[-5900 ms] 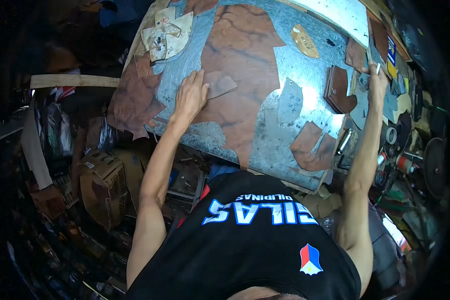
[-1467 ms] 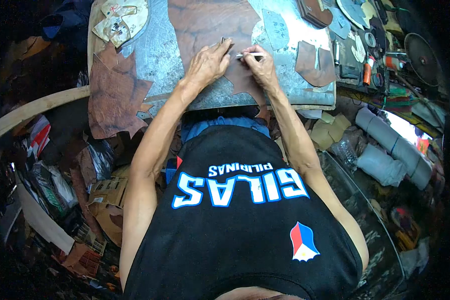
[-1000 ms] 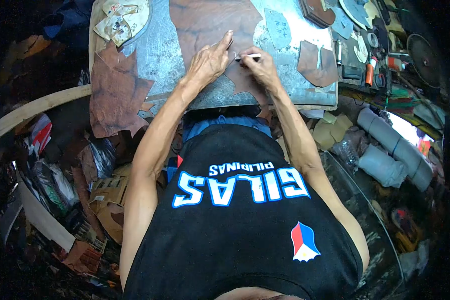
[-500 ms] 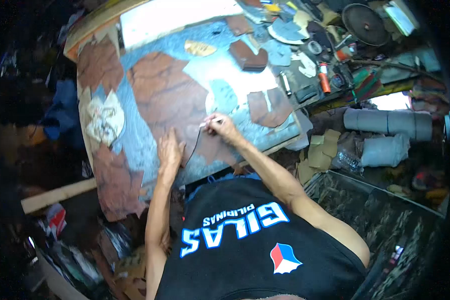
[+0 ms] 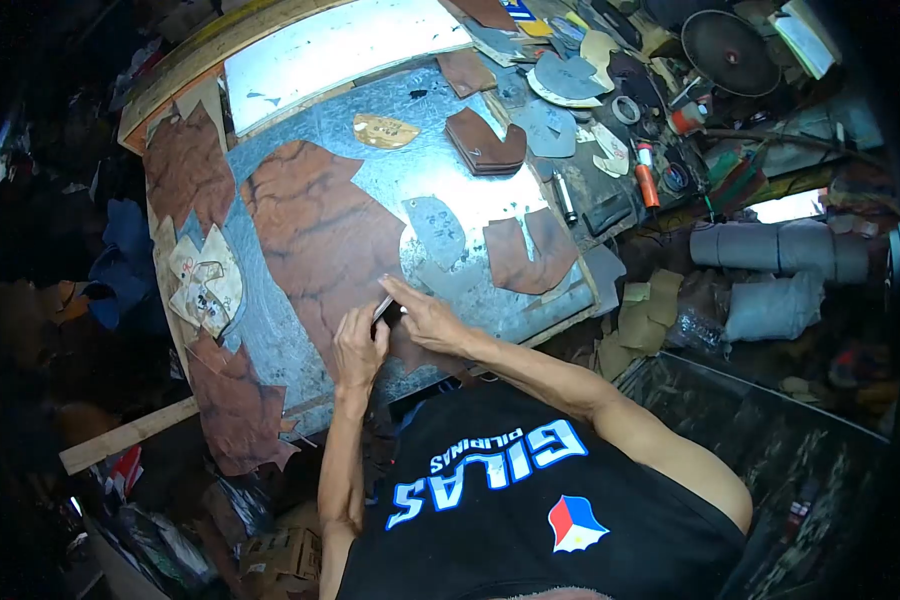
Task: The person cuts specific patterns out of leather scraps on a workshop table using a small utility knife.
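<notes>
A large brown leather piece (image 5: pixel 320 225) with dark creases lies on the worktable, its near end under both my hands. My left hand (image 5: pixel 358 345) has its fingers curled at the leather's near edge, where a dark, lifted flap shows between the hands. Close beside it, my right hand (image 5: pixel 428 318) is closed with its forefinger stretched forward. A slim pale strip (image 5: pixel 382 307), perhaps a small tool, shows between the two hands, mostly hidden by the fingers. Right of them lie a grey pattern piece (image 5: pixel 436 230) and a smaller brown leather piece (image 5: pixel 532 250).
A stack of cut brown leather pieces (image 5: pixel 485 142) sits farther back, near a tan pattern (image 5: pixel 385 131). Leather scraps (image 5: pixel 238 405) overhang the table's left edge. An orange tube (image 5: pixel 647 178), a tape roll (image 5: pixel 625 110) and a black disc (image 5: pixel 731 55) crowd the right side.
My right hand has moved left and nearer my body, beside my left hand. The left hand has gone from lying flat on the leather to curled fingers. The view has shifted slightly.
</notes>
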A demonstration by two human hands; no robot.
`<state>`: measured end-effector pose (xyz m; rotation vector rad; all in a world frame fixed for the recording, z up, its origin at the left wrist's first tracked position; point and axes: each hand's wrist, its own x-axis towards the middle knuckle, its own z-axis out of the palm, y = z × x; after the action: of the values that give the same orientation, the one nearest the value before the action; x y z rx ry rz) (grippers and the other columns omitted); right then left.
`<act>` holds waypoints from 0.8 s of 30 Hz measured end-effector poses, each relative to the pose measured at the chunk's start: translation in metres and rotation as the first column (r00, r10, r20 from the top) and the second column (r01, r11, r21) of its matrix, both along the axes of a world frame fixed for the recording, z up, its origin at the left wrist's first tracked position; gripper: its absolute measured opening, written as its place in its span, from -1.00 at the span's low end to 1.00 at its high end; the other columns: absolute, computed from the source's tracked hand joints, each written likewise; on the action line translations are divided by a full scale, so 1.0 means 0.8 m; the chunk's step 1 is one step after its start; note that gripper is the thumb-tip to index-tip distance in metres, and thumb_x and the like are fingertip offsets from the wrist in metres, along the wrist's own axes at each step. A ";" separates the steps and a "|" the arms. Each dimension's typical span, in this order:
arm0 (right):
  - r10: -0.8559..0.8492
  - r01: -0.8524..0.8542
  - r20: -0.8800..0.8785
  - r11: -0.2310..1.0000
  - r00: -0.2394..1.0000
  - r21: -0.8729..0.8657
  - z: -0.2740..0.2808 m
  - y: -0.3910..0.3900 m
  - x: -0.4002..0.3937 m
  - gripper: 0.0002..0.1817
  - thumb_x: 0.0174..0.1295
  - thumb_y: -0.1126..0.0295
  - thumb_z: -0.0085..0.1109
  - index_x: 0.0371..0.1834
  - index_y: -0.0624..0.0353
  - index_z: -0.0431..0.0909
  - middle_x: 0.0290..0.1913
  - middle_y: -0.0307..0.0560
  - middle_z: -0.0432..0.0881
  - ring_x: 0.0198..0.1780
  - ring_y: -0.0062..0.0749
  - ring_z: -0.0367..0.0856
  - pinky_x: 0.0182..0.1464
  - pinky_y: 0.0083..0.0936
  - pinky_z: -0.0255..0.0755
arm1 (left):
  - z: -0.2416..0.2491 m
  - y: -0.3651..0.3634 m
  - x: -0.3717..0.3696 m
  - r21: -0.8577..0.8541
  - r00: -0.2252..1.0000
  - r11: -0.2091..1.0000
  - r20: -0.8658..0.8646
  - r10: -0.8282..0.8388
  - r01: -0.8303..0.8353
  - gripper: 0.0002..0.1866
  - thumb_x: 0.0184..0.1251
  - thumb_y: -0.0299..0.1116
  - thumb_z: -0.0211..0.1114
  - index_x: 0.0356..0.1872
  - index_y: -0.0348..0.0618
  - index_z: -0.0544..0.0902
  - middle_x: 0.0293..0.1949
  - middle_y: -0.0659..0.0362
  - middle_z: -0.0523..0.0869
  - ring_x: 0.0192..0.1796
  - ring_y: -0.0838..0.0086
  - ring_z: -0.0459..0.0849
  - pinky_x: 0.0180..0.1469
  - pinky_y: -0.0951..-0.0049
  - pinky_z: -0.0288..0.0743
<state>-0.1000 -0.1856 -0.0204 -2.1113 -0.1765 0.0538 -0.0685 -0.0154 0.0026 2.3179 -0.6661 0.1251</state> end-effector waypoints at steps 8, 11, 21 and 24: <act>0.038 -0.038 -0.008 0.996 0.999 -0.079 0.005 -0.012 0.010 -0.24 0.16 0.57 0.05 0.52 0.14 0.13 0.45 0.19 0.28 0.27 0.18 0.48 0.17 -0.11 0.52 | 0.002 -0.011 0.014 0.002 0.996 1.000 0.086 0.002 -0.002 -0.72 0.06 -0.57 0.30 -0.13 -0.26 0.61 -0.28 -0.01 0.65 -0.24 0.07 0.64 -0.18 0.18 0.54; 0.107 -0.108 -0.016 0.979 0.994 -0.174 0.015 -0.032 0.023 -0.34 0.18 0.53 0.10 0.43 0.11 0.29 0.32 0.14 0.48 0.09 0.15 0.62 0.01 -0.10 0.60 | 0.020 -0.012 0.020 0.064 0.999 0.997 -0.032 -0.036 0.038 -0.74 0.08 -0.56 0.30 -0.15 -0.27 0.61 -0.29 -0.02 0.65 -0.23 0.08 0.65 -0.18 0.19 0.54; -0.160 0.251 -0.269 0.904 0.950 0.345 0.089 -0.178 0.104 -0.53 0.28 0.22 0.32 0.16 0.29 0.57 -0.14 -0.13 0.72 -0.39 -0.57 0.60 -0.33 -0.57 0.51 | 0.048 -0.154 0.090 -0.651 0.754 0.530 -0.656 -0.032 -0.544 -0.73 0.42 -0.40 0.24 0.05 -0.31 0.55 -0.04 0.12 0.69 0.01 0.47 0.65 0.06 0.43 0.55; -0.240 0.321 -0.258 0.884 0.936 0.340 0.076 -0.184 0.110 -0.56 0.29 0.24 0.32 0.10 0.35 0.60 -0.22 -0.26 0.68 -0.35 -0.75 0.49 -0.32 -0.68 0.44 | 0.035 -0.218 0.119 -0.757 0.715 0.211 -0.653 -0.250 -0.618 -0.66 0.46 -0.40 0.21 0.18 -0.26 0.45 0.04 0.12 0.65 0.04 0.50 0.65 0.11 0.46 0.56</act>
<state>-0.0116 -0.3331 0.0403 -1.7104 0.2341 0.0618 0.0266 -0.1895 0.0307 0.9475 0.1996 -0.1630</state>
